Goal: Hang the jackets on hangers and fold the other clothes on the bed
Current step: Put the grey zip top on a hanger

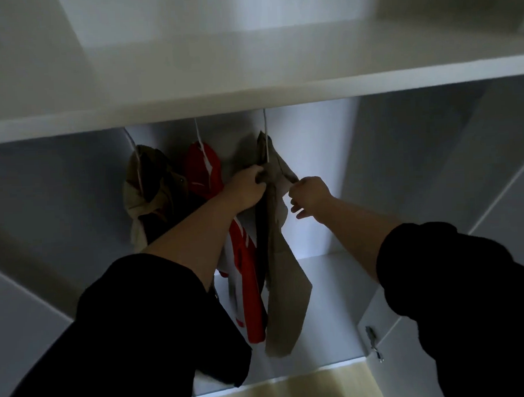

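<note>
Inside a white wardrobe hang three jackets on white hangers. The rightmost is a khaki jacket (283, 263) on its hanger (265, 138). My left hand (248, 187) grips the khaki jacket's collar on its left side. My right hand (307, 196) pinches the collar's right edge, with the lower fingers loosely spread. A red and white jacket (249, 289) hangs in the middle, partly behind my left forearm. An olive and beige jacket (147, 188) hangs at the left. The rail that carries the hangers is hidden behind the shelf.
A white shelf (250, 102) crosses the wardrobe just above the hangers. The wardrobe floor (329, 315) lies below the jackets, with free room to their right. A metal hinge (373, 343) sits on the open door at the lower right. Pale wooden flooring (293, 389) shows at the bottom.
</note>
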Demonstrator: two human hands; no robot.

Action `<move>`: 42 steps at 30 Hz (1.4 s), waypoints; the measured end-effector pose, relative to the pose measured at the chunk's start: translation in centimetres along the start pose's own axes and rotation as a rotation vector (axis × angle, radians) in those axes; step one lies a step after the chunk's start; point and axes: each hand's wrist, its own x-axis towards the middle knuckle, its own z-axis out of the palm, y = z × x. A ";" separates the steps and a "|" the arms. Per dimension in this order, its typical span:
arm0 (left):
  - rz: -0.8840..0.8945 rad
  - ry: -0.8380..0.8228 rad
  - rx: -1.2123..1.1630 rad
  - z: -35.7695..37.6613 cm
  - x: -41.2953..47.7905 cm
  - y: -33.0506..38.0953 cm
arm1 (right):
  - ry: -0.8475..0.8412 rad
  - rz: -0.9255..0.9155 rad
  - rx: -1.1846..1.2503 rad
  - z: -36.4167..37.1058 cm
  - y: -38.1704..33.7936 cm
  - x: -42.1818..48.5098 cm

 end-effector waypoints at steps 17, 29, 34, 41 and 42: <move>0.684 0.082 0.259 11.3 -12.1 14.8 | 0.679 -0.181 -0.515 -13.9 13.0 -18.0; 1.204 0.109 0.180 23.6 -37.5 33.1 | 1.029 0.002 -0.938 -24.3 27.4 -50.5; 1.387 0.014 0.177 29.7 -51.2 39.8 | 1.092 0.248 -0.986 -26.9 34.7 -64.7; 1.583 -0.166 0.136 37.8 -68.9 47.1 | 1.220 0.560 -0.913 -28.2 43.9 -83.0; 1.605 -0.193 0.131 38.9 -71.2 48.1 | 1.245 0.606 -0.891 -28.4 45.2 -85.3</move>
